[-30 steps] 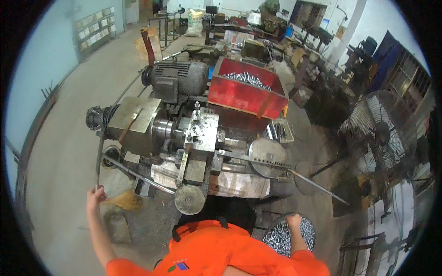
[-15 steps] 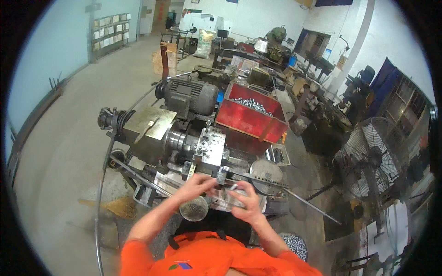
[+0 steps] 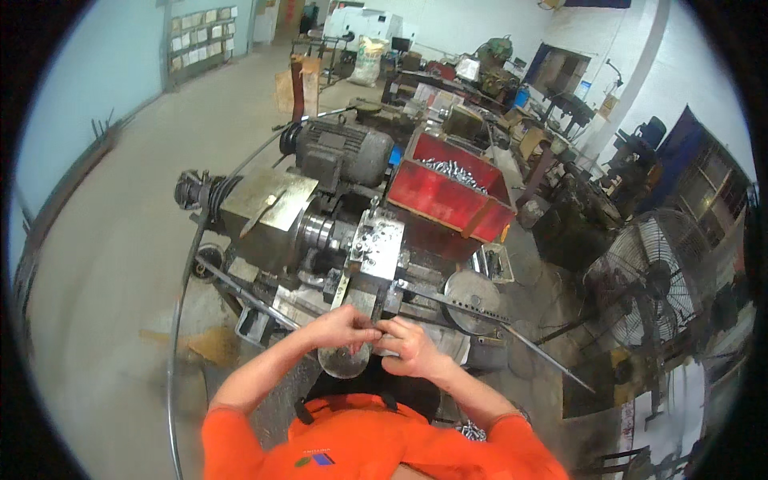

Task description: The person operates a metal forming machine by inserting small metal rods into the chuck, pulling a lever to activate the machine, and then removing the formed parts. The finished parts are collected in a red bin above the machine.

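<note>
Just in front of the lathe's metal tool block (image 3: 378, 246), my two hands meet with their fingertips together. My left hand (image 3: 346, 326) is closed in a pinch above a round metal disc (image 3: 344, 362). From the right, my right hand (image 3: 410, 349) closes its bent fingers against the left fingertips. Whatever lies between the fingers is hidden or too small to make out. A flat bar with a row of holes (image 3: 458, 302) extends rightward from beside the block. The spindle (image 3: 318, 232) sits left of the block.
Behind the block stands a red bin (image 3: 448, 210) holding small metal parts (image 3: 454, 173). An electric motor (image 3: 346, 152) is at the back left. A long rod (image 3: 548, 358) juts out to the right, near a large caged fan (image 3: 652, 268). More metal parts (image 3: 472, 432) lie below my right arm.
My right hand has moved left to meet the left hand, and its fingers have closed up. The small shiny piece seen at its fingers before is now out of sight. The view has shifted slightly.
</note>
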Tool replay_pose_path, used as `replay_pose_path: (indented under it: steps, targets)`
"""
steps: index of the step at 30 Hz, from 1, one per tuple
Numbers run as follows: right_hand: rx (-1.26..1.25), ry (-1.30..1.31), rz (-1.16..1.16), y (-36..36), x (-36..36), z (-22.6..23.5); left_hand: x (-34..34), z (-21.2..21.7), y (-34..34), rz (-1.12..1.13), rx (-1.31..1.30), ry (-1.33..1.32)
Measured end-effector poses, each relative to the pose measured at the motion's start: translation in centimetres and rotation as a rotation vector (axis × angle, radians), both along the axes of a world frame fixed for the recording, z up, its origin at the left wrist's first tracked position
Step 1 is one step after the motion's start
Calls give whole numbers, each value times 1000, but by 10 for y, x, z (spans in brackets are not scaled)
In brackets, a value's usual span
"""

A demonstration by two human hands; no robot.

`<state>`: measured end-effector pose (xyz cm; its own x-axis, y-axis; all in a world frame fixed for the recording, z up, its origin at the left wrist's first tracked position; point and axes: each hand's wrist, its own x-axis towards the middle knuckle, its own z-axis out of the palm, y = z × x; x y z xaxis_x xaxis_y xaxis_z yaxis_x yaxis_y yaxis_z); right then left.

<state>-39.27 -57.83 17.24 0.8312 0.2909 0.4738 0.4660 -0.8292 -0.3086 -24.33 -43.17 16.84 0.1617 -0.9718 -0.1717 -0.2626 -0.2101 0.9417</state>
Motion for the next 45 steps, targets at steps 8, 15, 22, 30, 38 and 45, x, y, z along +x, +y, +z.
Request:
replay_pose_path:
  steps: [8,15,22,30,38,45]
  targets:
    - [-115,-34,71,3,39,20,26,2,11,93,-112,143]
    - [-225,92,-29,-10,126,37,80,41,105,525,-118,-89]
    - [-265,353,-363,-33,224,-8,91,8,287,975,561,-1117]
    - [-48,271,-245,-42,234,-15,38,-50,298,1278,418,-658]
    - [-134,347,-216,-33,246,-3,64,-70,308,1191,748,-940]
    - [-24,415,-350,-25,240,4,186,-90,452,1028,940,-1487]
